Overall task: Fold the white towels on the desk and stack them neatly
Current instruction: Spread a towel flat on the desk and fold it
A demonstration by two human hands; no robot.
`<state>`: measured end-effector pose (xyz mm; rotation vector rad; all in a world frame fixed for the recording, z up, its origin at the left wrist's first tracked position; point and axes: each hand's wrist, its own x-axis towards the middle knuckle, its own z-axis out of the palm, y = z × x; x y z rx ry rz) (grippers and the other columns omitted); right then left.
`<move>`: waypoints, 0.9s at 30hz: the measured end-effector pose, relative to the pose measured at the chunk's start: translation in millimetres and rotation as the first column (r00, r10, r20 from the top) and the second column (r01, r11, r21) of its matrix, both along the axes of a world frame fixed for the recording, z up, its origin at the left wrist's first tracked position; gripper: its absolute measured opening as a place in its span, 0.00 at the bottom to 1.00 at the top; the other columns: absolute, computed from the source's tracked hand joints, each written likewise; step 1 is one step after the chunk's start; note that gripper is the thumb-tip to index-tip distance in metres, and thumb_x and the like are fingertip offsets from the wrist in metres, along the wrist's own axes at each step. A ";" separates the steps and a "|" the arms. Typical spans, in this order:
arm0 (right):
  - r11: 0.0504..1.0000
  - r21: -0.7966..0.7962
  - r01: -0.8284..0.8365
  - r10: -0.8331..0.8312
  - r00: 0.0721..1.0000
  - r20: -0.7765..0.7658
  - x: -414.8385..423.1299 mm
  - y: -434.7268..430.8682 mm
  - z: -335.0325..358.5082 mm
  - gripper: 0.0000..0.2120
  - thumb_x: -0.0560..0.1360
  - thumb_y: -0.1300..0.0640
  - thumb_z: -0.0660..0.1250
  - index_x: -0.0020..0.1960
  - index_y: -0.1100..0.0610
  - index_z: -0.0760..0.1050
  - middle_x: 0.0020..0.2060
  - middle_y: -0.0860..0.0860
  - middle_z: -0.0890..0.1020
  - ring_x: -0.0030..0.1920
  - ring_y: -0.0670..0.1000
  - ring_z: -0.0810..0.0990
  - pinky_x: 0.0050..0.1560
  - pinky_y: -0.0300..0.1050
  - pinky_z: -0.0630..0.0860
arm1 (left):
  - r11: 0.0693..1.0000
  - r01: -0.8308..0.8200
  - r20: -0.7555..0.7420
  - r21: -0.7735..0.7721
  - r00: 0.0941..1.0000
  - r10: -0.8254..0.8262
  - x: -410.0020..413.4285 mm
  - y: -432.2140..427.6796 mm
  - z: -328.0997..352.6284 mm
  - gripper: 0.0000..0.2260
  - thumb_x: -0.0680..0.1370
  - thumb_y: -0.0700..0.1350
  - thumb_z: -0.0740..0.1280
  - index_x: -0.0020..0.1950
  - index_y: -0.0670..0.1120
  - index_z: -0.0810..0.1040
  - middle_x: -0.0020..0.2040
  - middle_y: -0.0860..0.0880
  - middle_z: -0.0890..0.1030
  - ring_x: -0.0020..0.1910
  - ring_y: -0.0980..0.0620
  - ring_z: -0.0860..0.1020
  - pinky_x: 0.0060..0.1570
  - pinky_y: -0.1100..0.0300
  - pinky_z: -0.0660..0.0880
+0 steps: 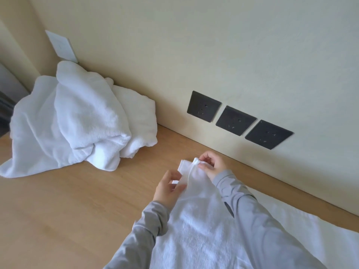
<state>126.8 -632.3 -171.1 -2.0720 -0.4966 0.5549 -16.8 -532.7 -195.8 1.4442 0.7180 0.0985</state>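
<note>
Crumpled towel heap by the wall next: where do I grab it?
Probably pinch the flat corner of the crumpled towel heap lying on the desk at its near left, coming from the open front; the wall blocks the back, and the middle is bunched.

no readable text, labels, brands or numbers in view. white wall plate (61,46) has a faint mark near its centre, possibly an icon, too blurred to tell. the three dark sockets (236,120) show pin holes only, no legible markings.
</note>
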 end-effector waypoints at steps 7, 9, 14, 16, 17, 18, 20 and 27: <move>1.000 0.005 0.003 -0.003 0.999 0.034 -5.8 4.1 -2.6 0.15 0.70 0.68 0.66 0.36 0.49 0.71 0.34 0.47 0.76 0.40 0.50 0.75 0.48 0.47 0.74 | 0.985 0.101 -0.208 0.140 0.976 -0.071 -68.1 -6.2 -33.9 0.09 0.73 0.50 0.71 0.53 0.56 0.77 0.54 0.56 0.77 0.54 0.57 0.74 0.55 0.65 0.68; 1.000 0.001 -0.004 0.004 0.999 0.037 -8.2 4.4 -1.1 0.15 0.71 0.68 0.65 0.36 0.49 0.70 0.35 0.48 0.76 0.41 0.51 0.75 0.49 0.49 0.75 | 0.970 0.127 -0.207 0.207 0.975 -0.083 -77.0 -8.8 -35.8 0.17 0.72 0.50 0.73 0.59 0.56 0.76 0.54 0.59 0.75 0.54 0.60 0.73 0.55 0.68 0.66; 1.000 -0.018 0.001 0.001 0.995 0.104 -9.0 10.7 3.8 0.11 0.71 0.69 0.65 0.39 0.54 0.71 0.38 0.53 0.76 0.41 0.51 0.75 0.45 0.40 0.74 | 0.988 0.035 -0.210 0.151 0.978 -0.003 -88.3 -11.2 -28.7 0.17 0.70 0.46 0.74 0.56 0.58 0.77 0.48 0.52 0.80 0.46 0.51 0.79 0.45 0.60 0.79; 0.999 -0.046 0.002 0.004 0.990 0.139 -8.4 13.6 4.2 0.08 0.71 0.68 0.65 0.41 0.56 0.73 0.38 0.53 0.77 0.40 0.50 0.74 0.39 0.29 0.70 | 0.985 0.040 -0.221 0.167 0.975 -0.003 -92.3 -11.3 -29.2 0.16 0.70 0.46 0.75 0.56 0.55 0.77 0.49 0.51 0.80 0.45 0.51 0.79 0.41 0.64 0.77; 0.998 -0.055 0.012 -0.003 0.988 0.155 -8.1 14.7 4.7 0.07 0.71 0.68 0.65 0.42 0.57 0.73 0.38 0.53 0.77 0.39 0.50 0.74 0.36 0.26 0.68 | 0.984 0.044 -0.244 0.174 0.970 0.000 -94.9 -11.3 -29.5 0.15 0.70 0.46 0.75 0.54 0.53 0.77 0.49 0.51 0.80 0.45 0.51 0.79 0.40 0.65 0.76; 0.998 -0.055 0.025 -0.016 0.985 0.170 -7.7 15.5 5.5 0.07 0.71 0.67 0.65 0.42 0.56 0.73 0.38 0.52 0.77 0.39 0.50 0.74 0.35 0.25 0.68 | 0.980 0.052 -0.281 0.191 0.960 0.004 -97.9 -11.3 -29.9 0.13 0.70 0.47 0.75 0.52 0.52 0.78 0.47 0.52 0.80 0.44 0.50 0.79 0.39 0.66 0.73; 0.998 -0.040 0.054 -0.045 0.981 0.190 -4.7 15.1 8.1 0.06 0.71 0.66 0.66 0.42 0.56 0.74 0.39 0.52 0.78 0.40 0.50 0.75 0.40 0.33 0.73 | 0.965 0.090 -0.349 0.247 0.937 0.002 -105.6 -11.8 -32.0 0.08 0.70 0.49 0.74 0.42 0.49 0.77 0.38 0.53 0.77 0.38 0.51 0.74 0.34 0.68 0.67; 0.989 -0.106 0.100 -0.078 0.978 0.194 5.5 12.8 -3.0 0.05 0.71 0.64 0.66 0.42 0.55 0.74 0.40 0.53 0.79 0.42 0.53 0.78 0.48 0.48 0.76 | 0.959 0.053 -0.411 0.277 0.909 0.068 -160.7 -24.6 -33.3 0.12 0.68 0.51 0.75 0.36 0.46 0.77 0.34 0.52 0.75 0.33 0.56 0.69 0.30 0.71 0.64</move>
